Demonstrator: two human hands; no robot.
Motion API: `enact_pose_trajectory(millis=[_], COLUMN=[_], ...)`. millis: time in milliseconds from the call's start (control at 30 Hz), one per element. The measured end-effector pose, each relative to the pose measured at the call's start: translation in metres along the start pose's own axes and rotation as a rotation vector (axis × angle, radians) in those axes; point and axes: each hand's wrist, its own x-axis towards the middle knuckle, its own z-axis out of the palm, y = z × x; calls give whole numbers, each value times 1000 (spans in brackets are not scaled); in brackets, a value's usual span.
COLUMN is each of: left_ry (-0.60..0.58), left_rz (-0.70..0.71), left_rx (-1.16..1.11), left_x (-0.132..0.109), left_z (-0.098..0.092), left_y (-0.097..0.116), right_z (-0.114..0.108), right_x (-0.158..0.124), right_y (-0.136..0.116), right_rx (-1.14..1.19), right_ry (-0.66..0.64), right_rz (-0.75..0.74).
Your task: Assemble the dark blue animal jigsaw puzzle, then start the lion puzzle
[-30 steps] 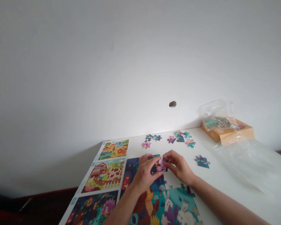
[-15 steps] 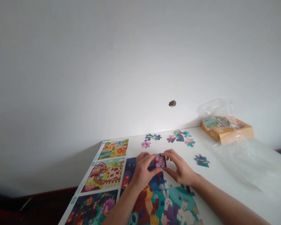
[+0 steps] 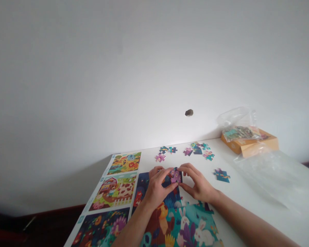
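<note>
A partly built jigsaw puzzle (image 3: 185, 226) with rabbits and dark blue night colours lies on the white table (image 3: 247, 195). At its far edge sits a purple puzzle piece (image 3: 175, 176). My left hand (image 3: 158, 188) and my right hand (image 3: 198, 184) both pinch this piece from either side, fingers curled and pressed on it against the puzzle's top row.
A reference sheet (image 3: 113, 192) with several small pictures lies left of the puzzle. Loose pieces (image 3: 195, 151) are scattered near the wall, one more blue piece (image 3: 221, 175) to the right. An orange box (image 3: 249, 144) with a bag of pieces and a clear plastic bag (image 3: 278, 178) sit at right.
Both hands have moved the purple piece slightly away from me and set it down at the puzzle's far edge. Everything else stays put.
</note>
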Motion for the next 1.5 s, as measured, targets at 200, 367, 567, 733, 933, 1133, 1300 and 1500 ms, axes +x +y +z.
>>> enact_pose_trajectory(millis=[200, 367, 567, 733, 933, 1133, 1300, 1500], left_ry=[34, 31, 34, 23, -7, -28, -30, -38], left_rz=[21, 28, 40, 29, -31, -36, -16, -13], left_rx=[23, 36, 31, 45, 28, 27, 40, 35], left_x=[1, 1, 0, 1, 1, 1, 1, 1], left_z=[0, 0, 2, 2, 2, 2, 1, 0], left_y=[3, 4, 2, 2, 0, -1, 0, 1], right_z=[0, 0, 1, -1, -8, -28, -52, -71], right_x=[0, -1, 0, 1, -1, -6, -15, -23], right_y=[1, 1, 3, 2, 28, 70, 85, 97], right_rx=[-8, -15, -22, -36, -256, -589, -809, -882], right_ry=[3, 1, -3, -12, 49, 62, 179, 172], right_rz=[-8, -18, -16, -16, 71, 371, 662, 851])
